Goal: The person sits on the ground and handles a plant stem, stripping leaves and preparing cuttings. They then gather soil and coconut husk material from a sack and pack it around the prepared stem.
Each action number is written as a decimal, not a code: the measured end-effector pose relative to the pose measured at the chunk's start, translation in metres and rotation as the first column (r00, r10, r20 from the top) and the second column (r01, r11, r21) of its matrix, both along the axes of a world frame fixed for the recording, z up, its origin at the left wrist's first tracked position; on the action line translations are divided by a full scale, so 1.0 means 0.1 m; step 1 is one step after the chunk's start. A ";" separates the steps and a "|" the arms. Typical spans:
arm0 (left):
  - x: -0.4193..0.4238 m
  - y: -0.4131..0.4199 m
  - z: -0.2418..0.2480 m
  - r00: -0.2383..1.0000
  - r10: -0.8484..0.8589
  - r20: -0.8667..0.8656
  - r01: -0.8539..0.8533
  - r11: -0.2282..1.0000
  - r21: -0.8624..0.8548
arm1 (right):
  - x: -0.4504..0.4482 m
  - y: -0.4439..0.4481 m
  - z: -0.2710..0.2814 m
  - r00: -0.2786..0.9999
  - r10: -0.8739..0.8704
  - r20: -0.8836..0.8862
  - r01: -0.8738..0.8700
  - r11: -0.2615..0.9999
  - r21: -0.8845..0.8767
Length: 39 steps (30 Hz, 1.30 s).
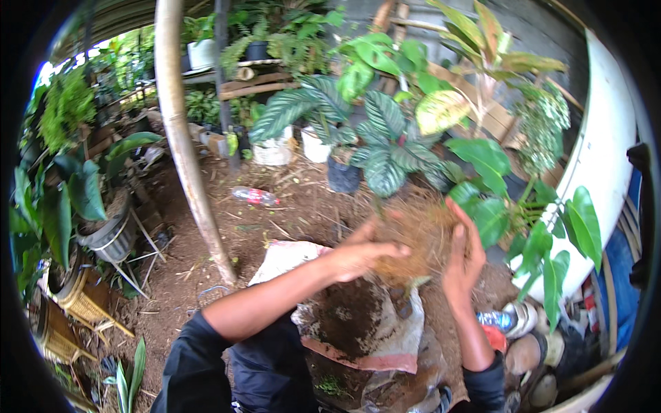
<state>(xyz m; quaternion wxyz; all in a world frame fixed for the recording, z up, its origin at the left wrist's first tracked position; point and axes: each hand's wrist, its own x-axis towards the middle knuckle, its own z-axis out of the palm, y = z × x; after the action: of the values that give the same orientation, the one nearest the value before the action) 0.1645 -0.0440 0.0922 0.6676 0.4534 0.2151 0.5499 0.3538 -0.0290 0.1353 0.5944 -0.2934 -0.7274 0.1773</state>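
Observation:
A blurred clump of brown plant fibre (421, 242), perhaps coconut coir, is between my two hands above an old woven sack (400, 335). My left hand (369, 253) grips its left side, thumb across the front. Cupped against the right side is my right hand (465, 253), its fingers pointing up. A short greenish stem (378, 206) shows above the left fingers; what it joins is unclear. Dark loose soil (348, 315) lies spread over the sack beneath.
A bamboo pole (178, 129) rises at left. A plastic bottle (255, 196) lies on the ground. Ahead stand potted striped-leaf plants (384, 165). Broad green leaves (483, 160) hang near my right hand. At lower right are a water bottle (496, 320) and piled containers (526, 353).

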 end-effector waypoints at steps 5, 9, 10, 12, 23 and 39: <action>0.04 -0.36 -0.01 0.978 0.158 -0.135 -0.184 0.961 -0.206 | 0.08 -0.03 -0.33 0.966 -0.118 -0.231 0.094 0.989 -0.110; 0.15 -0.50 -0.15 0.936 0.050 -0.348 -0.146 0.956 -0.254 | 0.02 -0.37 -0.92 0.840 -0.138 -0.525 -0.020 0.959 -0.284; 0.18 -0.50 -0.18 0.943 -0.015 -0.334 -0.077 0.962 -0.262 | -0.01 -0.42 -1.04 0.842 -0.141 -0.520 -0.027 0.953 -0.301; 0.25 -0.52 -0.25 0.939 -0.070 -0.338 -0.035 0.955 -0.294 | -0.10 -0.49 -1.21 0.814 -0.090 -0.574 -0.135 0.932 -0.337; 0.24 -0.43 -0.46 0.992 -0.101 -0.074 0.052 0.868 -0.494 | -0.13 -0.58 -1.25 0.927 0.074 -0.369 -0.143 0.976 -0.165; 0.22 -0.47 -0.49 0.971 -0.076 0.228 0.169 0.889 -0.427 | -0.21 -0.54 -1.20 0.976 0.028 -0.217 -0.009 0.996 0.090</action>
<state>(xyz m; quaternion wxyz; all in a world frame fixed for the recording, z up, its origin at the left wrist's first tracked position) 0.1868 -0.0907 0.0433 0.8052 0.2433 0.2355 0.4868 0.3324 -0.0830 0.0152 0.6812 -0.2388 -0.6678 0.1815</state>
